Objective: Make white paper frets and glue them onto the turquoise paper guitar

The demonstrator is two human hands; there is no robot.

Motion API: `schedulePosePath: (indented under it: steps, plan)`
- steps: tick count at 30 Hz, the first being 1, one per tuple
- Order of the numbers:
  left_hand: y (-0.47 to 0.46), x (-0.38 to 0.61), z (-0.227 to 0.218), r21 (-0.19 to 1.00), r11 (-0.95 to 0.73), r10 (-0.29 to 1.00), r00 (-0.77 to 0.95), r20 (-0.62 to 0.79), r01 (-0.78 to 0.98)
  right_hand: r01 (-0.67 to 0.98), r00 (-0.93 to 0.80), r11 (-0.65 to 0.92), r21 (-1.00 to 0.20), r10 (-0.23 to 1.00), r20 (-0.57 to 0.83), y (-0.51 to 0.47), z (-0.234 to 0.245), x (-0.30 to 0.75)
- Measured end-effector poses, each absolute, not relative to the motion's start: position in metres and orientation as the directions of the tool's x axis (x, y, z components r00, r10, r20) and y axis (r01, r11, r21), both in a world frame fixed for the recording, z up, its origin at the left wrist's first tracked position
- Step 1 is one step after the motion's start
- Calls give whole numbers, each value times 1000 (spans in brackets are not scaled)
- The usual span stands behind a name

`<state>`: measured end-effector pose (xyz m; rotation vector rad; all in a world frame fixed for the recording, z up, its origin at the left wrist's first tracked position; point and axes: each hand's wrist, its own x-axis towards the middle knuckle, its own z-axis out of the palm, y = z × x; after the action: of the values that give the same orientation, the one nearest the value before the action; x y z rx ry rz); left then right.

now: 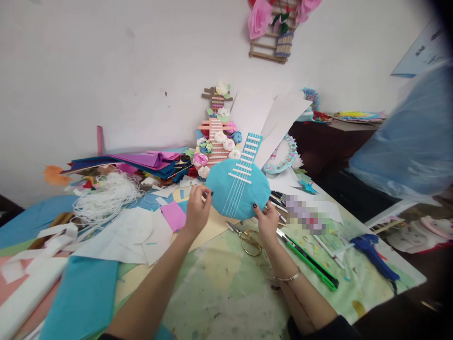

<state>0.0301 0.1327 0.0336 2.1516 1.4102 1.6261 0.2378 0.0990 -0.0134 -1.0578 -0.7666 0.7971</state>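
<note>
"What could spoil that blue guitar-shaped piece (249, 193)?"

"It's held up over the desk (226, 288), and the right grip (264, 212) pinches only its lower right rim; too hard a squeeze, I'd guess, would crease it"

"And the left grip (207, 194)?"

"Fingertips drawn together by the left edge; from the head view I can't tell whether they pinch it. Catch those white strings (232, 199) and one might work loose. Scissors (243, 233) lie just below, so a careless dip could scratch the covering"

"Crowded spot"

"Pale green, stained top, with a green cutter (307, 261) and blue glue gun (375, 257) on the right, tangled white cord (108, 198) on the left"

"And the room?"

"Pale wall (106, 71) behind, a small ladder ornament (267, 57) with pink flowers (260, 20) hung there, and a bulging plastic bag (406, 141) off to the right"
</note>
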Motion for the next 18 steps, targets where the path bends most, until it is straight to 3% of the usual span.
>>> schedulePosePath:
  steps: [7,13,18]
  plan:
    - [157,-51,52,693,-345,643,-379,666,633,-159,418,210,-965,899,127,122,-27,241]
    - [160,-89,51,735,-222,640,-473,606,641,-58,307,134,-989,945,110,182,-26,225]
    - [161,-101,47,738,-162,659,-485,575,655,58,321,97,-994,940,111,223,-18,210]
